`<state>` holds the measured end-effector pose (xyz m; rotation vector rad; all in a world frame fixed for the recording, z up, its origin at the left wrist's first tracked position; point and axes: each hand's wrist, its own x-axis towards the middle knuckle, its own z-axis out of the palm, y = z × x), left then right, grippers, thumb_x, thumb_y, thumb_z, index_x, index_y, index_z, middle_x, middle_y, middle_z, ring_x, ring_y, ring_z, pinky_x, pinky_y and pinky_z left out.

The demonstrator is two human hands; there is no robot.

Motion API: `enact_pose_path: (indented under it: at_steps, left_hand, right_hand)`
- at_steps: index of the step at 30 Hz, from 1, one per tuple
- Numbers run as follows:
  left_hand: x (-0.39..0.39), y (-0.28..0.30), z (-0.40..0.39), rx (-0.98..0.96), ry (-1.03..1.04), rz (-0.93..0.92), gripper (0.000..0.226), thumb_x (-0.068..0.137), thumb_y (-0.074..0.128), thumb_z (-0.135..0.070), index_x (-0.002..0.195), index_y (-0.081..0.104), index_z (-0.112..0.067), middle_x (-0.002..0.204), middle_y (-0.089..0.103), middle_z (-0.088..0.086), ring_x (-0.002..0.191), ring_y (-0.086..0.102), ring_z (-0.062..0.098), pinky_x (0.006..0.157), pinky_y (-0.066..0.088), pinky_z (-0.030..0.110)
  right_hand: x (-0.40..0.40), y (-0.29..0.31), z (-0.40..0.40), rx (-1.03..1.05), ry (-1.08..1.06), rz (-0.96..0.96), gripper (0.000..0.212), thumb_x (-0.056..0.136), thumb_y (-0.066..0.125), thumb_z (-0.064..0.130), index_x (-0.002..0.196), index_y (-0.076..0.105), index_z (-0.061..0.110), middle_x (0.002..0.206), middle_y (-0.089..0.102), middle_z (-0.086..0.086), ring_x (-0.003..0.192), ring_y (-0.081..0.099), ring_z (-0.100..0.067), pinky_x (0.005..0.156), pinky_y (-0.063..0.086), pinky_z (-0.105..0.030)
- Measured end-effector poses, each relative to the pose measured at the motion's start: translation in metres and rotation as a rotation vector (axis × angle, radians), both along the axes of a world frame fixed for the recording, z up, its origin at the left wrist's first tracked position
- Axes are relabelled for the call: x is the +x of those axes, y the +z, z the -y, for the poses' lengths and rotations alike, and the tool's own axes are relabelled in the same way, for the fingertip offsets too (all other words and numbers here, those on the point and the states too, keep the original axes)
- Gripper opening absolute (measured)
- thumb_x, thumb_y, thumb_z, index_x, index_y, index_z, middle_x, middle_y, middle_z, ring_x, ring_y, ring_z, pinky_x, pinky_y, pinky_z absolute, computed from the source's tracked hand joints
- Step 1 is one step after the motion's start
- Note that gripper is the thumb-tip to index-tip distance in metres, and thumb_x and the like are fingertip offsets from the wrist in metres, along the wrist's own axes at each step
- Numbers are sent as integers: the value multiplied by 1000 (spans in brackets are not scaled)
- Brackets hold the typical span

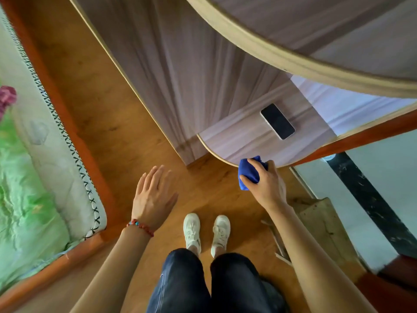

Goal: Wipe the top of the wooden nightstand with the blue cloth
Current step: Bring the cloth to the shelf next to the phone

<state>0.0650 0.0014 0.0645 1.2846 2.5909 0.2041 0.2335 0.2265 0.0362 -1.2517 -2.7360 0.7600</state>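
Gripping the bunched blue cloth [248, 173] at the pale wooden nightstand's [246, 141] near edge, the right hand [265, 185] curls round it while the left hand [153, 195] hovers spread.

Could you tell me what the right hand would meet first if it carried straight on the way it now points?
Probably the nightstand: the right hand, gripping the blue cloth, points at its near edge; the phone lies farther along.

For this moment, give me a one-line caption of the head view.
Right hand grips the blue cloth at the nightstand edge near a phone; left hand hovers open.
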Motion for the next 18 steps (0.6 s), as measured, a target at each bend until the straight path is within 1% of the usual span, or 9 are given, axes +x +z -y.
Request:
enact_pose_path:
  at_steps: [3, 5, 7, 9, 12, 15, 18]
  left_hand:
    - [-11, -14, -6, -12, 9, 3, 58, 71, 77, -18, 121, 55, 3, 126, 53, 26, 120, 46, 42, 101, 30, 54]
    - [-18, -22, -9, -1, 26, 5, 54, 76, 73, -22, 121, 54, 2, 126, 53, 25, 121, 45, 41, 101, 29, 53]
    - [-23, -30, -10, 11, 49, 12, 50, 85, 58, -32, 122, 54, 1, 127, 53, 24, 122, 45, 40, 101, 29, 52]
    - [-25, -37, -9, 12, 60, 38, 54, 86, 43, -37, 122, 54, 1, 127, 53, 23, 122, 45, 39, 102, 30, 52]
    - [-28, -49, -6, 32, 72, 41, 57, 89, 37, -43, 123, 54, 0, 128, 53, 22, 123, 45, 38, 102, 31, 52]
    - [-29, -58, 1, 19, 90, 26, 63, 94, 24, -48, 123, 54, -2, 128, 53, 22, 122, 45, 37, 101, 31, 51]
    - [-28, -66, 9, -11, 113, 25, 65, 94, 21, -50, 123, 54, -2, 127, 54, 21, 121, 46, 37, 101, 29, 50]
  right_hand:
    - [-25, -26, -9, -47, -45, -47, 47, 76, 69, 37, 119, 56, 21, 102, 55, -14, 81, 57, -26, 59, 45, -29]
    - [-42, -45, -16, -84, -73, -71, 46, 78, 66, 38, 120, 54, 23, 106, 54, -12, 83, 57, -25, 61, 47, -31]
    - [-58, -62, -24, -111, -93, -86, 45, 79, 65, 37, 121, 53, 24, 109, 53, -12, 86, 57, -26, 65, 50, -35]
    - [-72, -80, -32, -123, -108, -87, 45, 79, 65, 37, 121, 53, 25, 110, 52, -12, 87, 56, -27, 67, 49, -36]
    - [-89, -103, -42, -127, -105, -65, 44, 78, 65, 37, 120, 53, 27, 109, 52, -11, 86, 56, -28, 67, 51, -38]
    - [-101, -122, -49, -151, -101, -47, 43, 78, 66, 36, 118, 54, 27, 109, 51, -11, 88, 57, -29, 68, 53, -42]
    - [-106, -141, -54, -157, -109, -66, 43, 78, 66, 34, 119, 54, 27, 112, 51, -12, 91, 55, -28, 67, 51, -37]
